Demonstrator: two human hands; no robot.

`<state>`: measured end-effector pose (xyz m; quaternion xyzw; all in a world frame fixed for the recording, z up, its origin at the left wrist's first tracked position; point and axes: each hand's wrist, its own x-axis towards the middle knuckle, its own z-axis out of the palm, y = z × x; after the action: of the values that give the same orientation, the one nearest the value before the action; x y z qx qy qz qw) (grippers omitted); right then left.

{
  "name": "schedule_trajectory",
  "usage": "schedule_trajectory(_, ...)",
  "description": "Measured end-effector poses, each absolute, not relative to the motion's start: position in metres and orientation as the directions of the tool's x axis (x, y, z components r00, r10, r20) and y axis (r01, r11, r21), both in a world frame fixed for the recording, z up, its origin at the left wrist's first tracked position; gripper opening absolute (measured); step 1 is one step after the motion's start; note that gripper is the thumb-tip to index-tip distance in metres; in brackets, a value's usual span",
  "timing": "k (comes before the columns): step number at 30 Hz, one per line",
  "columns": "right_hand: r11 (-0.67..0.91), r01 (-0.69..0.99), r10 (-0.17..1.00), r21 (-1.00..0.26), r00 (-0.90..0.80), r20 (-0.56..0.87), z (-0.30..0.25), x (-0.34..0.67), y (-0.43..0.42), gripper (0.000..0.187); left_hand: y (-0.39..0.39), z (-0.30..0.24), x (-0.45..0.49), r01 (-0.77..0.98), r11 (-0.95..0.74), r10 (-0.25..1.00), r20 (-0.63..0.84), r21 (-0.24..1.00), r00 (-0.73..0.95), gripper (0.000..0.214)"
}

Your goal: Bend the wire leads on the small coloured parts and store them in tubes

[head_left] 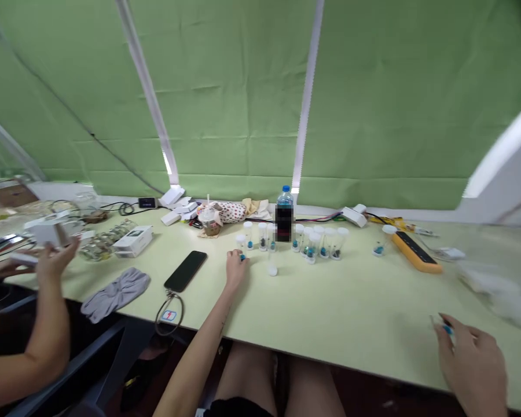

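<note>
My left hand (235, 269) is closed around the lower part of a small clear vial with a white cap (240, 238), which stands upright with something blue at its bottom. My right hand (472, 358) is over the table's right front, thumb and fingers pinched on a small blue piece (447, 329), blurred by motion. An upright clear vial with a white base (272, 269) stands just right of my left hand, with nothing visible inside. Several capped vials (324, 246) with blue or dark bits stand in a loose group to the right. A lone capped vial (378, 249) stands apart.
A dark-drink bottle (285, 223) rises behind the vials. An orange power strip (417, 252) and a blurred plastic bag (499, 292) lie right. Left are a phone (186, 271), a grey cloth (115, 293) and a white box (133, 241). A co-worker's hand (54, 263) holds a white box.
</note>
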<state>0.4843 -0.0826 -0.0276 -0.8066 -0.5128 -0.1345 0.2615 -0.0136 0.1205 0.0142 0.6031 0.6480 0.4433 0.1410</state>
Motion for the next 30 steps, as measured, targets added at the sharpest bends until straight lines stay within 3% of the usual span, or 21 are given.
schedule_trajectory(4, -0.471, 0.819, 0.691, -0.326, 0.573, 0.441, -0.006, 0.498, -0.082, 0.054, 0.127, 0.018, -0.015, 0.663, -0.113, 0.931, 0.312, 0.740, -0.188, 0.026)
schedule_trajectory(8, -0.549, 0.716, 0.687, -0.431, 0.680, 0.255, 0.003, 0.510, -0.080, 0.058, 0.120, 0.022, -0.015, 0.689, -0.035, 0.941, 0.256, 0.724, -0.221, 0.055)
schedule_trajectory(14, -0.615, 0.719, 0.750, -0.325, 0.660, 0.043, 0.007, 0.507, -0.069, 0.065, 0.058, 0.014, -0.008, 0.760, -0.101, 0.921, 0.349, 0.642, -0.172, 0.046)
schedule_trajectory(22, -0.564, 0.818, 0.811, -0.110, 0.574, 0.114, 0.004, 0.476, -0.052, 0.064, 0.023, 0.007, 0.007, 0.776, -0.206, 0.897, 0.432, 0.596, -0.094, 0.037)
schedule_trajectory(26, -0.506, 0.862, 0.851, 0.021, 0.495, 0.178, 0.002, 0.456, -0.047, 0.048, 0.023, 0.005, 0.006, 0.785, -0.198, 0.904, 0.419, 0.586, -0.085, 0.035)
schedule_trajectory(30, -0.388, 0.919, 0.910, 0.070, 0.370, 0.189, 0.002, 0.428, -0.041, 0.034, 0.023, 0.002, 0.005, 0.792, -0.214, 0.903, 0.426, 0.572, -0.064, 0.032)
